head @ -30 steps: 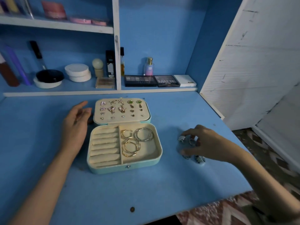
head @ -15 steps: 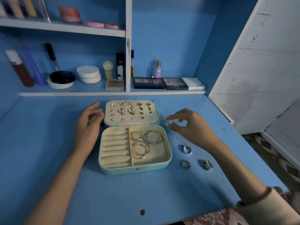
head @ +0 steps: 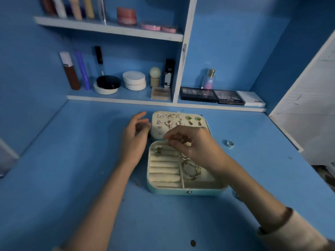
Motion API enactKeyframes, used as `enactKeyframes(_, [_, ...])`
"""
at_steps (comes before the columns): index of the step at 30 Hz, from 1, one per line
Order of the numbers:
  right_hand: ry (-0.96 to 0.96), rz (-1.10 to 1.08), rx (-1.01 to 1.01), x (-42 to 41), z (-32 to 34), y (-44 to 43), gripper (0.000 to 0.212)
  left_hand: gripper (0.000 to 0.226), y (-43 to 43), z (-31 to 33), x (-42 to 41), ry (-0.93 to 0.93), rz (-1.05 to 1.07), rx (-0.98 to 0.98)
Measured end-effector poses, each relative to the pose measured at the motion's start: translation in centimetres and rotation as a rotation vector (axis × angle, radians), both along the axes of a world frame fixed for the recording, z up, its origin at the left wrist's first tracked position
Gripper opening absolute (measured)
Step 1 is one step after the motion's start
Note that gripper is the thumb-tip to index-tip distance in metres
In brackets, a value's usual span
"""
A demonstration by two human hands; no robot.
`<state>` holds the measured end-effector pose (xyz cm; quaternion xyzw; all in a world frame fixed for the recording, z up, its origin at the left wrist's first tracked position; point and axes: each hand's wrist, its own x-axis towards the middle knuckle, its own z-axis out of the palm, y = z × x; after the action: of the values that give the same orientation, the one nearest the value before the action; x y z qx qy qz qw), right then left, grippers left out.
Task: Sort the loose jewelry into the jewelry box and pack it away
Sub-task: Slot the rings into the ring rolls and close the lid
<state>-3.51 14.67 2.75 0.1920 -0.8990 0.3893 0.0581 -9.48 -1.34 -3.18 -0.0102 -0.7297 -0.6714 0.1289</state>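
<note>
The teal jewelry box [head: 186,190] lies open in the middle of the blue desk. Earrings [head: 178,119] are pinned in its cream lid. Gold bangles [head: 190,170] lie in its right compartment. A sparkly silver ring [head: 158,150] sits in the upper ring rolls on the left. My right hand [head: 194,144] hovers over the back of the tray, fingers curled, and a small ring [head: 182,138] shows between them. My left hand [head: 135,140] rests relaxed against the box's left side. A loose ring [head: 229,143] lies on the desk to the right; another [head: 235,193] peeks out by my right forearm.
Shelves at the back hold makeup: eyeshadow palettes [head: 212,96], a perfume bottle [head: 209,78], white compacts [head: 134,80] and tubes [head: 69,71]. A white panel [head: 308,105] bounds the desk on the right. A small dark spot [head: 193,243] marks the near desk edge.
My right hand carried jewelry from the desk's right side leftward over the box. A sparkly ring now sits in the ring rolls. The left hand stayed beside the box.
</note>
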Motion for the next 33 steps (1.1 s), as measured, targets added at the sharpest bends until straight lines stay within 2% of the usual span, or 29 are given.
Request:
enactKeyframes(9, [0.149,0.058,0.109,0.4,-0.2,-1.6,0.027,0.03,0.1,0.0,-0.1,-0.003,-0.006,0.006])
enactKeyframes(15, [0.015,0.105,0.131,0.8,0.4,-2.6,0.008,0.032,0.0,0.2,0.0,-0.006,-0.007,0.033])
enactKeyframes(19, [-0.114,0.106,0.049,1.3,0.7,-2.6,0.009,0.032,0.1,0.3,0.1,-0.007,-0.009,0.022])
enactKeyframes(23, [-0.13,0.013,-0.042,0.6,0.8,-2.1,0.015,0.031,0.1,0.3,0.1,-0.003,0.006,0.015])
enactKeyframes(25, [-0.066,-0.044,-0.016,0.0,0.7,-1.7,0.021,0.031,0.0,0.4,0.2,-0.01,0.001,0.012])
enactKeyframes(29, [0.287,-0.025,0.233,-0.8,-0.5,-1.4,0.026,0.031,-0.1,0.4,0.2,-0.019,-0.011,0.011])
enactKeyframes(33, [0.406,0.048,0.335,-0.5,-1.9,-1.2,0.018,0.031,0.0,0.5,0.2,-0.004,-0.008,-0.009])
